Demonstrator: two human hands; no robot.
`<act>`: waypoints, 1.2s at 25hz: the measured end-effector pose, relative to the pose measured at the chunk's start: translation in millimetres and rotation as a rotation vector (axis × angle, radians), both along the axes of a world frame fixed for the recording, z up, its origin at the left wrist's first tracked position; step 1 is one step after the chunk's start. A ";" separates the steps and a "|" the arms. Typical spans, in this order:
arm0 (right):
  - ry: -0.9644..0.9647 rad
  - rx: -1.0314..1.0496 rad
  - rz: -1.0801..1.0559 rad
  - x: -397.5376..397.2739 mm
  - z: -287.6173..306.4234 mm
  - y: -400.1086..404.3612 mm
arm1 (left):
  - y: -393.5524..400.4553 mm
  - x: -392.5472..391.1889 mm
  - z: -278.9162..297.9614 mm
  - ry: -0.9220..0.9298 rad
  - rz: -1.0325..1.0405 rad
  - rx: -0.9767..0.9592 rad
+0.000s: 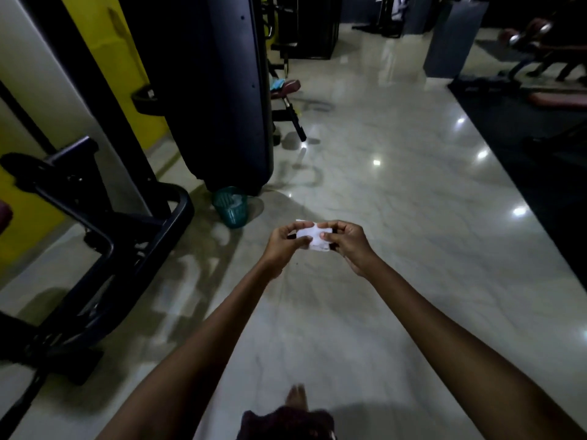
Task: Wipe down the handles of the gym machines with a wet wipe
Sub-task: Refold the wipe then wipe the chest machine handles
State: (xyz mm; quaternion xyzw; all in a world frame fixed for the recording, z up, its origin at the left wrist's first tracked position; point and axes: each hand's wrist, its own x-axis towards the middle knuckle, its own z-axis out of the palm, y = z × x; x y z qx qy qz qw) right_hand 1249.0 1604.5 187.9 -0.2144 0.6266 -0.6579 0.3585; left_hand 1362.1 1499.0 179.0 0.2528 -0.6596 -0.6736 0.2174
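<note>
I see my left hand (287, 241) and right hand (341, 239) both pinching the white wipe (313, 235) out in front of me above the glossy floor (397, 192), near a green bin (231, 207).

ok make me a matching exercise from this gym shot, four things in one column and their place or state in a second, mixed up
Things:
1. wet wipe
2. green bin
3. maroon bench pad
4. black machine frame

Places or states:
A. standing on the floor at the foot of the tall dark machine column
B. far back, beyond that column
C. pinched between the left hand and the right hand
D. along the left side, on the floor near the yellow wall

Pairs: 1-C, 2-A, 3-B, 4-D
</note>
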 end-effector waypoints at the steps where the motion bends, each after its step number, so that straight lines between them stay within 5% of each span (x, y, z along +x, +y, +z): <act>1: -0.004 -0.007 -0.011 -23.0 3.8 -22.6 | -24.8 -24.3 3.2 0.007 -0.016 0.000; 8: -0.034 -0.015 -0.226 -179.4 21.2 -152.6 | -152.3 -199.4 16.2 0.005 -0.053 -0.020; 30: -0.013 -0.021 -0.012 -683.9 26.9 -588.2 | -567.2 -683.7 15.9 0.074 0.224 -0.024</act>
